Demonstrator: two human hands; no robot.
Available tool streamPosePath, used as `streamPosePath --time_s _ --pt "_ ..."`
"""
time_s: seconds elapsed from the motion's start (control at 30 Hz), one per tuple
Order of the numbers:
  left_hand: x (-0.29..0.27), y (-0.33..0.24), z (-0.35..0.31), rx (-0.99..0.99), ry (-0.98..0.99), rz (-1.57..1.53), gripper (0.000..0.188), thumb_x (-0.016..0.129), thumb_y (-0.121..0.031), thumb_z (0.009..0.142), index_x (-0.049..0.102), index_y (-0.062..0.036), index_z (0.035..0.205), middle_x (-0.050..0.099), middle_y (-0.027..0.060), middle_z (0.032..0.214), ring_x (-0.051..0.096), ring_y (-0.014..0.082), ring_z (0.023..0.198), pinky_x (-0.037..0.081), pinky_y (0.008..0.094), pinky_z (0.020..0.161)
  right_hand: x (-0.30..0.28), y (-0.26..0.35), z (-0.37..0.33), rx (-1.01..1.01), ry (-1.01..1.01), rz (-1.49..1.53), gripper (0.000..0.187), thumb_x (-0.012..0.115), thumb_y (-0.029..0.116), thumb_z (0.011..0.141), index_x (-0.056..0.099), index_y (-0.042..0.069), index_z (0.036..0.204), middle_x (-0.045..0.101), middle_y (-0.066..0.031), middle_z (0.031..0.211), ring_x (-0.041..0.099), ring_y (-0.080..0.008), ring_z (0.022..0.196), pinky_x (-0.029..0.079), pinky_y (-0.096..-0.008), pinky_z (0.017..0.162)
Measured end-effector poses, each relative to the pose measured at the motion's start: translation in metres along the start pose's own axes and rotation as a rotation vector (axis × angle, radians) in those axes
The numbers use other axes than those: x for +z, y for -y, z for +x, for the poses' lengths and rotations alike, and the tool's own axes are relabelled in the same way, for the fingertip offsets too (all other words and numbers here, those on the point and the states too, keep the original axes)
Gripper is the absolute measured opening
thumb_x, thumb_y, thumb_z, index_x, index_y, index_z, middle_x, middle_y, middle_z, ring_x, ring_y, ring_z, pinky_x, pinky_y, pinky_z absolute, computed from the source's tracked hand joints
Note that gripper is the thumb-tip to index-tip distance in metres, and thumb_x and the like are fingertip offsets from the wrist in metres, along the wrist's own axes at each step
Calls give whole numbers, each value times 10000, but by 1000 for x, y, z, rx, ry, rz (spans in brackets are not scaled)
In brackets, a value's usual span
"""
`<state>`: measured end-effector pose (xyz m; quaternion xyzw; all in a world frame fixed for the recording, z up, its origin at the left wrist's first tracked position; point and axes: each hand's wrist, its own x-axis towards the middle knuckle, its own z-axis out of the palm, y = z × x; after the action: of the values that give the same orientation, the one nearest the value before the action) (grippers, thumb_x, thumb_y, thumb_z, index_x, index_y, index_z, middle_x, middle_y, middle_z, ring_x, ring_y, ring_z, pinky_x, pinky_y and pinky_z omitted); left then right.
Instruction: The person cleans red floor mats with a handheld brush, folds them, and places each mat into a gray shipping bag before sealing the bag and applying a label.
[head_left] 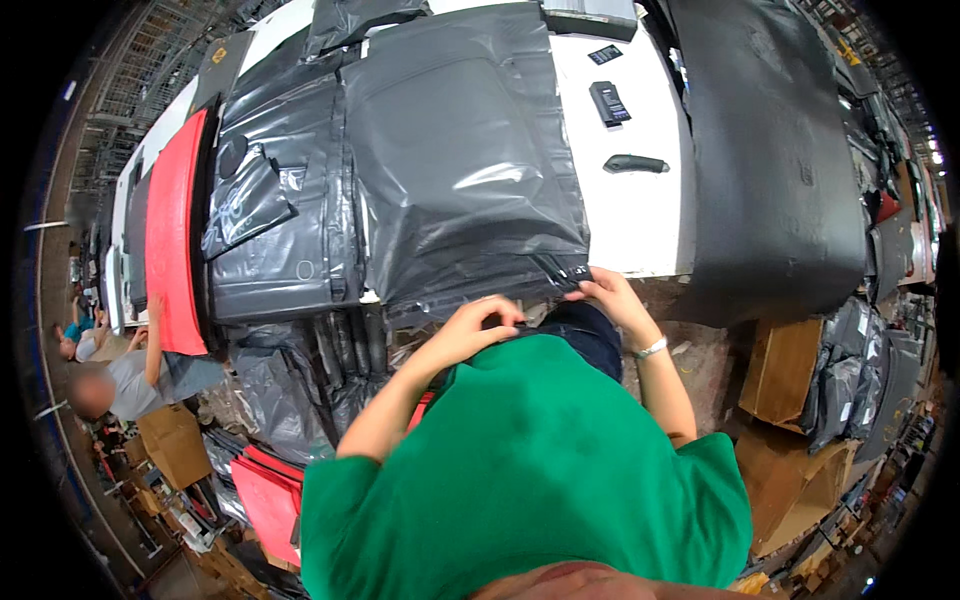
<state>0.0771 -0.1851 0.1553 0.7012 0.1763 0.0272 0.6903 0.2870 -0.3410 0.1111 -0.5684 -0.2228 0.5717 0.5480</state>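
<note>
A flat package in a glossy black plastic bag (455,170) lies in front of me on the white table (640,215). My right hand (612,298) pinches the bag's near right corner, beside a small patch with white marks (578,272). Just off the bag's near edge, my left hand (485,325) is closed with curled fingers; whatever it may hold is hidden. To the right of the bag lie a black utility knife (636,163), a small black pack with a printed label (610,104) and a small dark card (604,55).
Another black-wrapped package (285,220) lies left, with a folded black pouch (245,205) on top. Beyond it stand red sheets (175,240). A large black sheet (775,160) overhangs the table at right, above cardboard boxes (780,370). A co-worker (150,375) is at far left.
</note>
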Motion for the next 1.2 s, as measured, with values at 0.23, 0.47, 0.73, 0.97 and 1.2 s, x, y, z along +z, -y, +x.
streamPosePath --time_s 0.23,0.47,0.73,0.97,1.2 --pt "19 -9 69 59 -231 320 169 651 -129 743 557 -36 849 512 48 796 493 120 652 418 250 613 16 26 7 -36 70 -343 92 455 18 867 446 -32 790 502 -32 703 651 -175 721 445 -235 580" --pt "1 23 14 142 -9 53 90 565 -99 822 501 -43 853 524 53 855 511 148 795 425 286 709 -8 11 4 28 100 -319 89 459 31 876 437 -19 807 513 -41 737 650 -185 725 450 -225 580" --pt "-77 227 -371 -1328 150 843 247 583 -251 749 613 -65 908 620 159 928 603 303 881 470 416 733 -35 -19 -17 102 -195 -282 222 473 98 890 522 8 1087 624 -98 941 621 -168 809 483 -272 713" --pt "-132 126 -144 -253 -941 1203 435 422 -51 795 436 -93 1228 499 158 1186 479 319 1095 373 379 934 -12 27 21 -585 -416 -1306 448 526 -7 747 516 129 1174 470 -138 1255 442 -263 1164 349 -400 960" --pt "-175 71 -62 368 -201 1431 543 514 8 652 517 -116 1180 530 73 1199 471 229 1145 355 389 977 -2 48 69 -831 107 -1488 387 491 -14 715 596 142 1053 451 -47 1293 355 -238 1245 231 -430 1046"
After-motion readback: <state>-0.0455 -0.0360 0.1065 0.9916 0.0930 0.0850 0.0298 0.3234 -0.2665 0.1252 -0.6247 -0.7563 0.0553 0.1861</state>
